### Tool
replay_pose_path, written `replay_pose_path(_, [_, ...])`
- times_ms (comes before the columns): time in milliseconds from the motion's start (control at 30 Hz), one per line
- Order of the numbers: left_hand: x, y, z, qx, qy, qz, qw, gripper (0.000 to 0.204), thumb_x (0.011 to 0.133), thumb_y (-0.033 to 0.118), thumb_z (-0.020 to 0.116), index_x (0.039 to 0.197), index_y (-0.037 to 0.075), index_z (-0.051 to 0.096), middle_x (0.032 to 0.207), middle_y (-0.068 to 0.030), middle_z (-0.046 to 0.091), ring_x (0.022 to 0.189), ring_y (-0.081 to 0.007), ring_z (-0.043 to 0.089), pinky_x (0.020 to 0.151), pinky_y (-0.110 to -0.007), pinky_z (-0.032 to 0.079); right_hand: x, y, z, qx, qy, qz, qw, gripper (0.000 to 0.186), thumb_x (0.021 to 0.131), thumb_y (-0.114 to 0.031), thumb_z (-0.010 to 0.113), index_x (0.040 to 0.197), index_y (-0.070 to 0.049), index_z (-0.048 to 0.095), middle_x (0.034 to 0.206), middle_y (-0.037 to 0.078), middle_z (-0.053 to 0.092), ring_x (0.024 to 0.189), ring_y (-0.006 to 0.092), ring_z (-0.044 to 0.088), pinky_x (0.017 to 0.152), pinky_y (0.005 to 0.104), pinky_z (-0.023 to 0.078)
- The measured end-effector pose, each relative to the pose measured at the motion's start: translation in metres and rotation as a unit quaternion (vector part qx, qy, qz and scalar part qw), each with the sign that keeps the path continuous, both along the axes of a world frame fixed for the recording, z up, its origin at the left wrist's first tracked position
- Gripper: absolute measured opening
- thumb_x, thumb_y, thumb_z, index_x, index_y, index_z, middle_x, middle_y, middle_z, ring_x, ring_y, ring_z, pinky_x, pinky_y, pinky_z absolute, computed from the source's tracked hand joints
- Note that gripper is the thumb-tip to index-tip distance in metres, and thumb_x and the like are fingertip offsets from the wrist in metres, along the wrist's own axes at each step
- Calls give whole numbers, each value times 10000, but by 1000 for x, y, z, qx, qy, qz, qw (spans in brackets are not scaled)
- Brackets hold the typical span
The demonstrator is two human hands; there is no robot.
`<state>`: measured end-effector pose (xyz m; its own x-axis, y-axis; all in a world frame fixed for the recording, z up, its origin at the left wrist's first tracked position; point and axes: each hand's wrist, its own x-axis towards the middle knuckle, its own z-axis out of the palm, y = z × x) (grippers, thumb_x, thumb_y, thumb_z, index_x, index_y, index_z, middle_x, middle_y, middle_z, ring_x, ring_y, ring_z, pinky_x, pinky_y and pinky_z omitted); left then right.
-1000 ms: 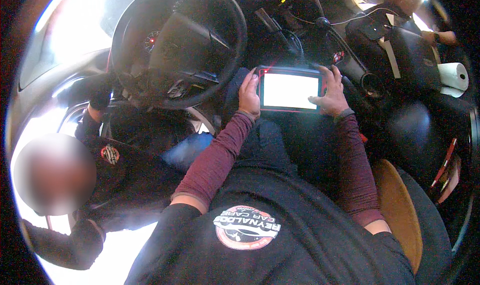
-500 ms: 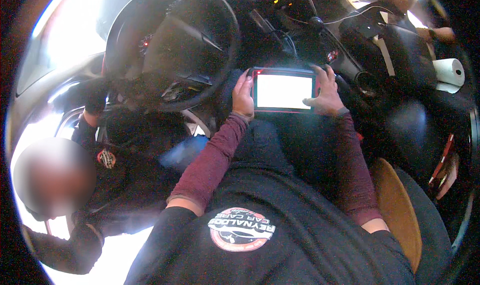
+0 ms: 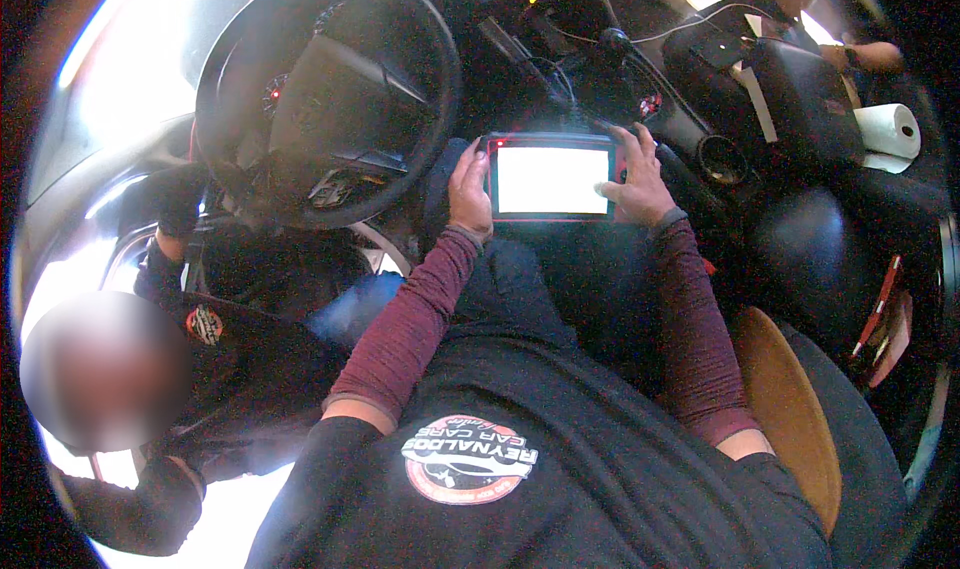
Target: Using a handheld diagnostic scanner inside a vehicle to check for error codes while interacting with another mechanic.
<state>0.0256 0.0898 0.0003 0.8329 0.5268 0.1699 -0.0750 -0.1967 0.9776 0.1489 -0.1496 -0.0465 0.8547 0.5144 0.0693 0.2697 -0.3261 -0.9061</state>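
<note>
Grip: left hand (image 3: 468, 195) clamped on the tablet (image 3: 552, 179)'s left edge, right hand (image 3: 642, 184) on its right edge, thumb (image 3: 606, 189) at the lit screen (image 3: 545, 174). Tablet sits between them. Powered up; input looks underway. Display washed out, can't tell what's done or left. Steering wheel (image 3: 451, 81) just beyond left hand; paper roll (image 3: 882, 134) well right.

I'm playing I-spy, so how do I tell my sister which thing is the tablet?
Find the big steering wheel, then look right and lower. The left hand and right hand hold the tablet between them. Its glowing white screen sets it apart from the dark steering wheel nearby.
</note>
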Motion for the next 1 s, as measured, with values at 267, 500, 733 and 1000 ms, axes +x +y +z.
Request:
replay_pose_path(267, [3, 0, 0, 16, -7, 0, 1000, 421, 1015, 192, 382, 1336, -44, 518, 1257, -114, 621, 1133, -188, 598, 1008, -316, 445, 7, 6, -10, -10, -18, -15, 1000, 942, 637, -343, 817, 1461, -237, 374, 1585, 219, 113, 1408, 526, 211, 1152, 564, 266])
replay_pose_path(500, [0, 0, 2, -5, 6, -2, 1000, 402, 1021, 142, 384, 1356, -45, 506, 1231, -109, 626, 1109, -165, 596, 1001, -282, 441, 6, 9, -14, -1, -17, -23, 1000, 918, 659, -378, 809, 1460, -238, 383, 1586, 217, 121, 1408, 516, 221, 1147, 565, 270])
replay_pose_path(733, [2, 0, 1, -70, -17, -23, 997, 401, 1027, 146, 377, 1362, -38, 496, 1217, -105, 627, 1112, -168, 595, 1008, -286, 436, 5, 9, -15, -1, -23, -26, 999, 904, 675, -427, 792, 1460, -237, 385, 1576, 231, 144, 1386, 513, 265, 1135, 562, 289])
replay_pose_path(1000, [1, 7, -2, -49, -7, -36, 998, 403, 1032, 163, 379, 1358, -43, 498, 1245, -107, 618, 1149, -171, 575, 1025, -288, 420, 9, 18, -21, -1, -33, -60, 998, 853, 723, -474, 761, 1447, -186, 413, 1567, 251, 170, 1385, 512, 269, 1133, 559, 294])
